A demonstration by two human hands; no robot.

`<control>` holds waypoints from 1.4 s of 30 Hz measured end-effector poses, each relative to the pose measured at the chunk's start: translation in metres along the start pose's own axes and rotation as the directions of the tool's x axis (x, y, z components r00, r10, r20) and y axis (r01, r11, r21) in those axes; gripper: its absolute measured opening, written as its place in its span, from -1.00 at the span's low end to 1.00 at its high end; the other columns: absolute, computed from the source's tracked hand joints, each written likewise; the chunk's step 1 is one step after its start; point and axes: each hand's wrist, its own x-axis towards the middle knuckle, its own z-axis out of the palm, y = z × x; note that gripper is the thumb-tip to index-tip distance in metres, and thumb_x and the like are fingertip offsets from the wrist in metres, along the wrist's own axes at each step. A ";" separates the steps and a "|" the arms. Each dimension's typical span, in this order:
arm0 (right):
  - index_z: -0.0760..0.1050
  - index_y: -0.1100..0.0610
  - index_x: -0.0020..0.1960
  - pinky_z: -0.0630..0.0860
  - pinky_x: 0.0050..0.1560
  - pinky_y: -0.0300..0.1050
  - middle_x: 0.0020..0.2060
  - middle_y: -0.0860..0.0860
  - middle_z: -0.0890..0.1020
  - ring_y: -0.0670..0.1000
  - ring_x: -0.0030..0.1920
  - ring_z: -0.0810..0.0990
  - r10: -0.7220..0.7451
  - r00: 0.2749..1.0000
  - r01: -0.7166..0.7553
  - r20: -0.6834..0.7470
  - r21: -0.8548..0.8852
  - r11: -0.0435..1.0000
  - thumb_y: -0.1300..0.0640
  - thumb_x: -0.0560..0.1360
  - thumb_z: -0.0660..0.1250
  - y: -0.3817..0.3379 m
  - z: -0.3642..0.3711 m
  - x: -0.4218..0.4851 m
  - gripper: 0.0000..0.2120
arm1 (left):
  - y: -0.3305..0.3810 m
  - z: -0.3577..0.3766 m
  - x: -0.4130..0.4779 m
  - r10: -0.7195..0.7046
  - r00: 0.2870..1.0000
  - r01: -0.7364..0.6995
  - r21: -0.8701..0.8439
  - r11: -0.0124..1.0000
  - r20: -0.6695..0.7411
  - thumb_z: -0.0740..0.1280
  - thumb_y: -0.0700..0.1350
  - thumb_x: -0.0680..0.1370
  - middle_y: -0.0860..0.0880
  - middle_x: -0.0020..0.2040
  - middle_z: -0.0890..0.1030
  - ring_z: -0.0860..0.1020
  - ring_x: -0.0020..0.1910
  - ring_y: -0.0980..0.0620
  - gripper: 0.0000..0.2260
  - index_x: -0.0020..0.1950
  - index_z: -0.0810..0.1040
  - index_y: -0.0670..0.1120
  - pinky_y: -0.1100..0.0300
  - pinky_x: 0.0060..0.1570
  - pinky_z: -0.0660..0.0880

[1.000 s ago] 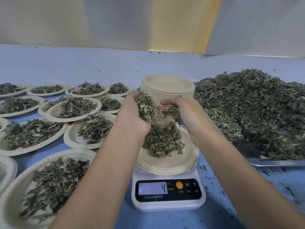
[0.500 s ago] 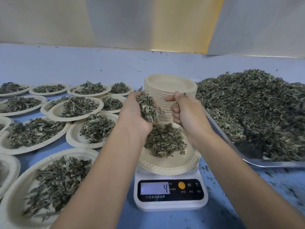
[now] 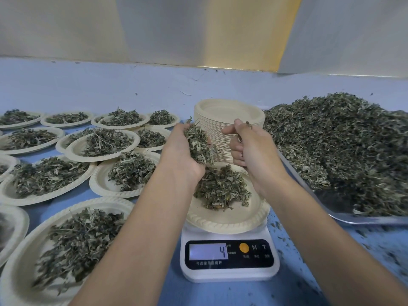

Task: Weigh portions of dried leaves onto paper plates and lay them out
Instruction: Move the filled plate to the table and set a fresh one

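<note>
Dried leaves fill the gripping left hand over the near plate; right hand curls (contents hidden, cannot tell).

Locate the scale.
Head view, lower centre: the scale sits under a plate, filled plates to its left, the tray to its right.

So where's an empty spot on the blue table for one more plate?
The widest bare stretch is the blue table behind the back row of filled plates, up to the wall. A smaller patch lies right of the scale, in front of the tray, dotted with crumbs. The left side is crowded: plates overlap there.
</note>
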 end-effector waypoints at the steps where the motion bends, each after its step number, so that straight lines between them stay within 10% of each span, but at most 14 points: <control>1: 0.47 0.15 -0.15 0.09 -0.57 -0.31 -0.59 -0.14 0.24 -0.15 -0.58 0.14 0.001 1.000 -0.001 0.007 0.000 1.000 0.08 0.66 0.08 -0.001 0.000 0.000 -0.70 | 0.000 0.000 0.000 -0.004 1.000 0.004 0.002 1.000 0.005 0.16 -0.09 0.60 -0.03 -0.53 0.53 0.49 -0.63 0.07 -0.79 -0.21 0.44 -0.10 0.32 -0.57 0.44; 22: 0.65 0.33 -0.13 0.45 -0.45 -0.36 -0.33 0.21 0.67 0.01 -0.39 0.61 0.045 0.997 -0.042 0.061 -0.061 0.997 0.03 0.63 0.03 -0.009 -0.001 -0.004 -0.48 | 0.001 -0.001 0.000 0.022 0.999 -0.020 -0.036 0.999 0.043 0.10 -0.12 0.62 -0.03 -0.62 0.47 0.43 -0.71 0.09 -0.68 -0.32 0.39 -0.13 0.40 -0.64 0.35; 30: 0.61 0.14 -0.18 0.48 -0.36 -0.37 -0.41 -0.03 0.62 -0.14 -0.47 0.56 0.177 0.984 -0.170 0.017 -0.198 0.965 0.27 0.54 0.15 -0.008 0.007 0.006 -0.72 | 0.002 -0.004 0.003 0.026 0.999 -0.026 -0.026 0.999 -0.018 0.14 -0.11 0.60 -0.02 -0.59 0.48 0.43 -0.69 0.08 -0.71 -0.30 0.42 -0.13 0.41 -0.62 0.37; 36: 0.65 0.05 -0.08 0.54 0.03 -0.10 -0.08 0.03 0.69 -0.04 -0.10 0.62 -0.014 1.000 0.013 -0.001 -0.246 0.969 0.21 0.50 0.24 -0.003 0.000 -0.005 -0.79 | 0.000 -0.003 0.007 -0.002 1.000 0.002 -0.034 0.999 0.003 0.14 -0.11 0.60 -0.01 -0.50 0.46 0.42 -0.59 0.08 -0.73 -0.29 0.41 -0.12 0.42 -0.56 0.38; 42: 0.58 0.15 0.15 0.62 -0.17 -0.26 -0.16 -0.05 0.63 -0.25 -0.29 0.61 0.050 0.991 -0.023 0.128 -0.201 0.979 0.20 0.51 0.35 -0.006 0.008 -0.009 -0.78 | 0.000 -0.003 0.008 0.005 1.000 -0.005 0.002 1.000 0.011 0.13 -0.09 0.60 -0.02 -0.52 0.51 0.49 -0.59 0.04 -0.75 -0.25 0.43 -0.11 0.29 -0.48 0.45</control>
